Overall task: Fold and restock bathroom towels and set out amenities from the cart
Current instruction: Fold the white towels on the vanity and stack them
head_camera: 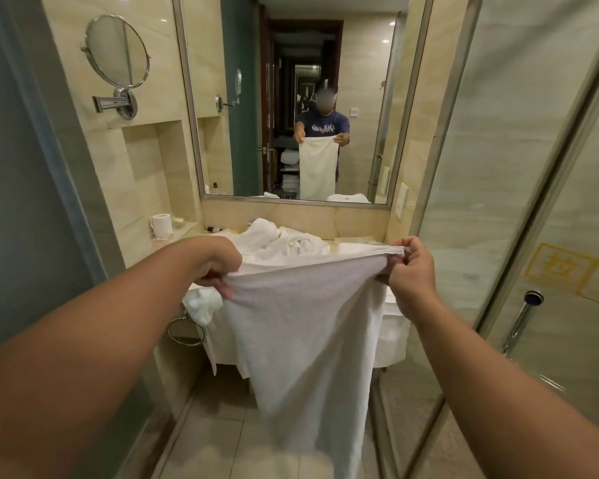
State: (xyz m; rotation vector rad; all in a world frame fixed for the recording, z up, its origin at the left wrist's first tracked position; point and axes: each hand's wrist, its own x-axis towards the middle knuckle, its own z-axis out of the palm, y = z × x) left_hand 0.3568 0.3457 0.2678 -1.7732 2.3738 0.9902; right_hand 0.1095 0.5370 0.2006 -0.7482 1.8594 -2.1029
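Note:
I hold a white towel [301,340] up in front of me by its top edge, and it hangs down long toward the floor. My left hand [218,267] pinches the top left corner. My right hand [408,271] grips the top right corner. Behind the towel, a heap of crumpled white towels [277,240] lies on the vanity counter [353,240]. More white cloth [201,305] drapes over the counter's front edge at the left.
A large wall mirror [291,98] reflects me and the cart shelves behind. A round shaving mirror [118,51] sticks out at the upper left. A toilet roll [162,224] sits in a niche. A glass shower door [519,202] with handle [523,316] stands close on the right. A towel ring [186,330] hangs below the counter.

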